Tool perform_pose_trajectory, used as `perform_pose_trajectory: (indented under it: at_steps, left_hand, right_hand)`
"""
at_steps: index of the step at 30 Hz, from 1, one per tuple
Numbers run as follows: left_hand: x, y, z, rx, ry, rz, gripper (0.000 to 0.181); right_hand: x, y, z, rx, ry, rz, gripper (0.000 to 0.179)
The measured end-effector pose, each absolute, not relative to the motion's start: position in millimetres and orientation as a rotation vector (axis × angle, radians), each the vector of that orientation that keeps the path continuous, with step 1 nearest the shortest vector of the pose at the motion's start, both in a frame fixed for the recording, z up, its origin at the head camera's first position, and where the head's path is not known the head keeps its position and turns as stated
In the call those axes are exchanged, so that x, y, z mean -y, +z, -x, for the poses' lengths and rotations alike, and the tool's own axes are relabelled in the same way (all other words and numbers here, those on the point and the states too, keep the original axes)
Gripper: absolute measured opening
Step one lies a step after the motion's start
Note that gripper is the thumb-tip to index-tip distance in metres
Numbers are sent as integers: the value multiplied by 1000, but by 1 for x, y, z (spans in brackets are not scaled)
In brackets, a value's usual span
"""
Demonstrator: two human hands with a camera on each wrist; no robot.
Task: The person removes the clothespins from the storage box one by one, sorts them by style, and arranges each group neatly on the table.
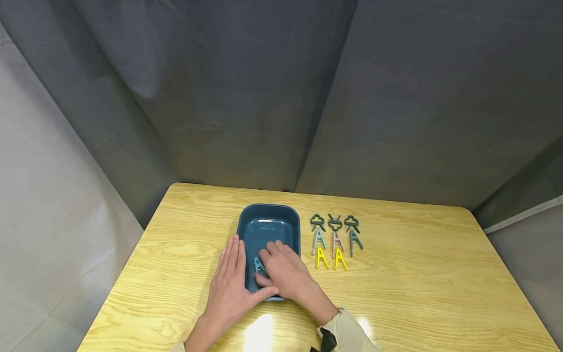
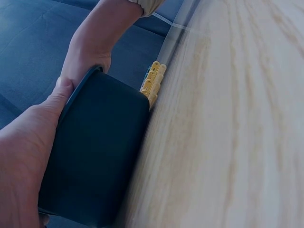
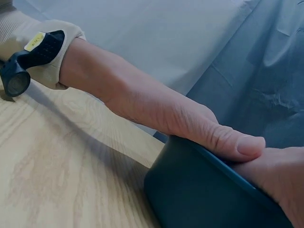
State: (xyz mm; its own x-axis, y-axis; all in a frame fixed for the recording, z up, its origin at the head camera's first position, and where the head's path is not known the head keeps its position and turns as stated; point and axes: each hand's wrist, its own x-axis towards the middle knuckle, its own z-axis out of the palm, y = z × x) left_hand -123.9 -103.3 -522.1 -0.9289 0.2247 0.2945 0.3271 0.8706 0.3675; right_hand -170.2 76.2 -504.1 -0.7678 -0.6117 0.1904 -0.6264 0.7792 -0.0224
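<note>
A deep blue tray [image 1: 269, 209] stands on the table. My left hand [image 1: 229, 283] lies along its left side with straight fingers, the thumb stretched over the near rim. My right hand [image 1: 286, 274] reaches down into the tray with bent fingers. A light blue clothespin [image 1: 258, 265] shows in the tray, between that hand's thumb and index finger. Whether they pinch it cannot be made out. In both wrist views the tray wall [image 2: 97, 147] hides the right fingertips, while the left thumb [image 3: 249, 146] shows on the rim.
Right of the tray, small clips lie in rows on the wooden table [image 1: 418, 274]: dark green cloud-shaped clips [image 1: 335, 224] at the back, then a light blue clothespin [image 1: 318, 240], a pink one [image 1: 337, 241], a grey-green one [image 1: 355, 241], and two yellow clothespins [image 1: 322, 259] in front. Grey curtains [image 1: 246, 98] hang behind.
</note>
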Motion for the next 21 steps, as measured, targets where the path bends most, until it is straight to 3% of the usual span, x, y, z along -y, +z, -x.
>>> perform_pose_trajectory:
  at_steps: [5,21]
  left_hand:
    - [103,-522,124,2812,-621,414,139]
    - [103,-521,123,2831,-622,405,139]
  right_hand:
    - [-78,-503,170,2862,59,-1056,73]
    - [-76,-503,170,2909,29,-1029,69]
